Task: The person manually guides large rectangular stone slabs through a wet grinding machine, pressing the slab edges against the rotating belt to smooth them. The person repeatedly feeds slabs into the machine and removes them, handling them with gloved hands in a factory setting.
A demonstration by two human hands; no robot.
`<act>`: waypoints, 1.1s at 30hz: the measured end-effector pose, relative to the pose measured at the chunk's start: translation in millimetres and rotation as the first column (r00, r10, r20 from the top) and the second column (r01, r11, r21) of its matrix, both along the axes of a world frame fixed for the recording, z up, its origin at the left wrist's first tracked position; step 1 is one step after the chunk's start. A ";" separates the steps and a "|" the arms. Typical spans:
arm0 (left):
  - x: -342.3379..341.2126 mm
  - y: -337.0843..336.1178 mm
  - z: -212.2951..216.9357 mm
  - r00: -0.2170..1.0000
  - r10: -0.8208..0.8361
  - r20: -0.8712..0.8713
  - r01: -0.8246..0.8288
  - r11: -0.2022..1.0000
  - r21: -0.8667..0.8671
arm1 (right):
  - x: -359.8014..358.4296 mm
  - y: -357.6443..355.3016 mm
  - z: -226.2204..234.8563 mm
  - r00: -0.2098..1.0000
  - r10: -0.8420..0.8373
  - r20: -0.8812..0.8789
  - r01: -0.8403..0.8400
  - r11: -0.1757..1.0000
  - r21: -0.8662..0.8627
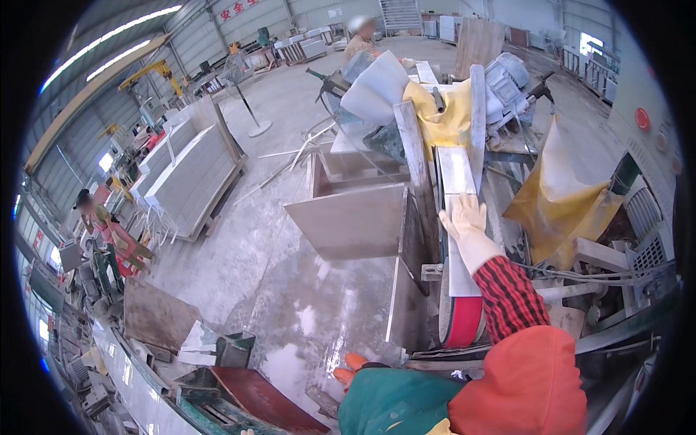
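My right hand point(469, 230), in a cream glove below a red-and-black checked cuff, lies flat with fingers stretched out. It rests on a pale stone strip point(458, 279) on a narrow belt conveyor. The near end of the conveyor shows a red belt point(462, 323). Further along, another white strip point(455, 168) runs toward a yellow sheet point(444, 109) between two upright boards. Of my left hand point(248, 432), only what look like cream-gloved fingertips show at the lower edge; the rest is out of the picture.
A grey motor point(507, 76) and a hanging yellow-and-white sheet point(562, 196) flank the conveyor's right. A metal panel point(355, 217) stands on its left. Stacked white slabs point(192, 181) stand further left. One person point(362, 43) is beyond the machine, another point(109, 228) far left.
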State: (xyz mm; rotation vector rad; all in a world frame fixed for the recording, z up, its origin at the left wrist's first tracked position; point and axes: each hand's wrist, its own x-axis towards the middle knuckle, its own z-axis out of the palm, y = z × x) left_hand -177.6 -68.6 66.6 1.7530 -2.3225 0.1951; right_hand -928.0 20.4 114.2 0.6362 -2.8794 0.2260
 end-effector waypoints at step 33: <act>17.4 -10.4 -32.3 0.789 0.168 -0.592 -0.113 0.985 0.129 | 108.0 107.1 125.3 0.460 0.445 0.769 0.824 0.110 -0.556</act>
